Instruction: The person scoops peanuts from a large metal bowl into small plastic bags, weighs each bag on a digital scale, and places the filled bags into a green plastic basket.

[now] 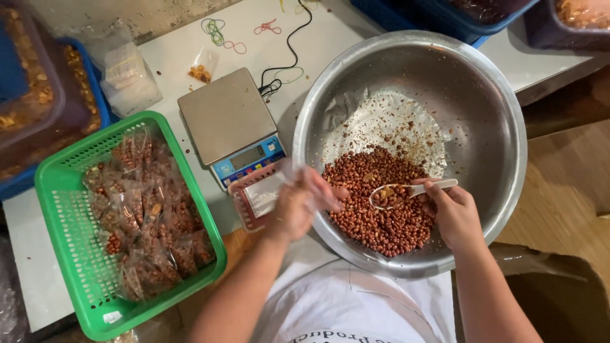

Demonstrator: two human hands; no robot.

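Note:
A big steel bowl [489,108] holds a heap of red-skinned peanuts [381,209] in its near half. My right hand [452,213] grips a white plastic spoon [413,189] loaded with a few nuts, held just above the heap. My left hand [297,206] holds a small clear plastic bag [318,187] open at the bowl's left rim, beside the spoon. Its fingers are blurred.
A digital kitchen scale [229,121] stands left of the bowl, with a small pink tray [251,203] below it. A green basket [63,222] at left holds several filled peanut bags. Rubber bands [219,32] and blue crates [82,89] lie at the back.

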